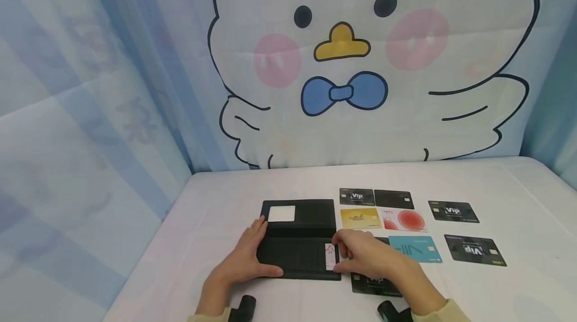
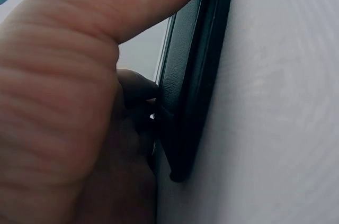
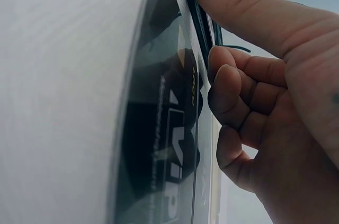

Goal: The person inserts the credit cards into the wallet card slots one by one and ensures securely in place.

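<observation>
A black wallet (image 1: pixel 295 232) lies unfolded on the table, with a white panel (image 1: pixel 281 214) in its upper half. My left hand (image 1: pixel 245 252) rests along its left edge, fingers extended and thumb laid over the lower left corner. A pink-and-white patterned card (image 1: pixel 330 257) shows as a narrow strip at the right of the lower half; the rest of it is hidden. At that strip, my right hand (image 1: pixel 367 254) has curled fingers and pinches the card's ends between thumb and forefinger. In the right wrist view, the thumb (image 3: pixel 238 9) touches the wallet's dark edge.
Under the right hand lies a black VIP card (image 1: pixel 371 286). Beyond it are a teal card (image 1: pixel 414 248), a gold card (image 1: pixel 360 218), a red-and-white card (image 1: pixel 405 220) and several black cards (image 1: pixel 474 250). A printed curtain (image 1: pixel 342 134) hangs behind the white table (image 1: pixel 203 212).
</observation>
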`<action>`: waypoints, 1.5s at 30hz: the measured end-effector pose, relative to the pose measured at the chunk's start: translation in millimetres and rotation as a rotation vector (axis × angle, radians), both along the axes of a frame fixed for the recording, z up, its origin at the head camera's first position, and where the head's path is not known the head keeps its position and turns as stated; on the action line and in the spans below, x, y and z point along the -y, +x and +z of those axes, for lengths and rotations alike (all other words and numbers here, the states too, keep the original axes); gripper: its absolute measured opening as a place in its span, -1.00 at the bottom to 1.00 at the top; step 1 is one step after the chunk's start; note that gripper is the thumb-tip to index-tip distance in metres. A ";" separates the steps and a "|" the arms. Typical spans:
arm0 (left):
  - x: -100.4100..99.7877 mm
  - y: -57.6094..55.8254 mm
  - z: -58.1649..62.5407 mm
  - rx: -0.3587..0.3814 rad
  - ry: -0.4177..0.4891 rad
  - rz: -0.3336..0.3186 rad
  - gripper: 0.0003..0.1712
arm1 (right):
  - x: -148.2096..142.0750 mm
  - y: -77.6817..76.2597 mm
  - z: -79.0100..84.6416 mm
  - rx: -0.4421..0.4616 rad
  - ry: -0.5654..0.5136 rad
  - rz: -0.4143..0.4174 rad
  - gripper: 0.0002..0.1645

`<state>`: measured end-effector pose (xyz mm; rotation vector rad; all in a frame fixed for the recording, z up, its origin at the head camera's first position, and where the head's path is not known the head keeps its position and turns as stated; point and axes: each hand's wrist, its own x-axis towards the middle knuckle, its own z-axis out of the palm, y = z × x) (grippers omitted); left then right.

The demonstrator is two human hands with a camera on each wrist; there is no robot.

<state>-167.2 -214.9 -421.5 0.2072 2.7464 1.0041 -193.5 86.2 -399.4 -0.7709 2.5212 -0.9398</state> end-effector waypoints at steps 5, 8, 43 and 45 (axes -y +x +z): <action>0.0 -0.4 0.1 -0.001 0.004 -0.005 0.41 | 1.1 1.5 0.0 -0.014 0.031 -0.007 -0.47; 0.4 -0.6 -0.4 -0.004 0.004 -0.008 0.41 | 0.1 2.0 0.3 -0.026 0.045 -0.001 -0.47; 1.0 -3.8 -4.7 -0.007 0.008 -0.003 0.42 | -76.9 18.7 -3.2 -0.156 0.022 -0.010 -0.26; 1.3 -3.4 -5.1 -0.003 0.013 0.001 0.41 | -81.2 19.9 -4.0 -0.162 0.052 -0.006 -0.26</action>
